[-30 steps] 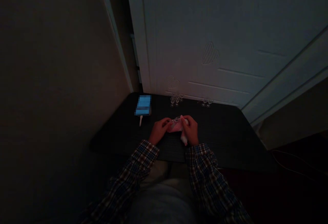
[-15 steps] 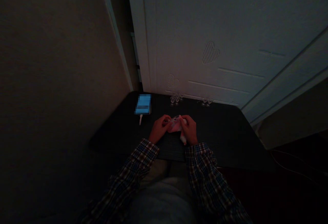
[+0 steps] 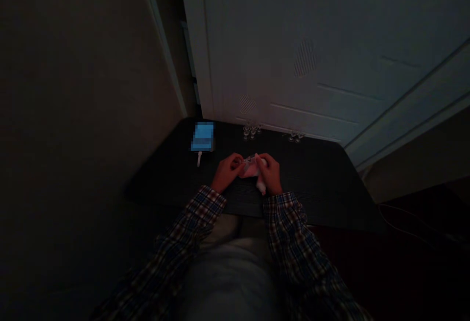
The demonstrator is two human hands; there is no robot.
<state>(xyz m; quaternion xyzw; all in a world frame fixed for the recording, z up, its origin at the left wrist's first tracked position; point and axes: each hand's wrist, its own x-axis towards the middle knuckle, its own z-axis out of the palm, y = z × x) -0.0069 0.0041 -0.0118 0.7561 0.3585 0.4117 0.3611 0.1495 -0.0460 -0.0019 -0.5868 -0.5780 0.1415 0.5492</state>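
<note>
Head view: in the dim light, both hands close together over a long black counter point(image 3: 316, 184) with lines like wood. Between them, a small, soft-looking pink and white thing point(image 3: 250, 170) with a shiny, see-through part on top. On its left end, the left hand point(image 3: 225, 173), fingers curled in and nearly closed. On its right end, the right hand point(image 3: 270, 173), with the thumb pressed on top and the fingers behind. Just below the right thumb, a pale pink piece hanging toward the body. Too dark to tell whether touching the counter.

Around both wrists, checked cloth sleeves point(image 3: 205, 208) in dark blue, red and white. Nearer the body than the hands, a plain grey shirt point(image 3: 235, 272).

Past the left hand and off to its left, a flat thing with a blurry blue screen point(image 3: 202, 136), with a white plug point(image 3: 199, 159) at its near end. Straight past both hands, a bunch of little clear, shiny things point(image 3: 251, 130); past the right hand, a smaller bunch of clear, shiny bits point(image 3: 295, 137). Behind those, a big pale panel point(image 3: 257, 42) with two striped hearts. Well to the right of the right hand, a thin white cord point(image 3: 398, 209).
</note>
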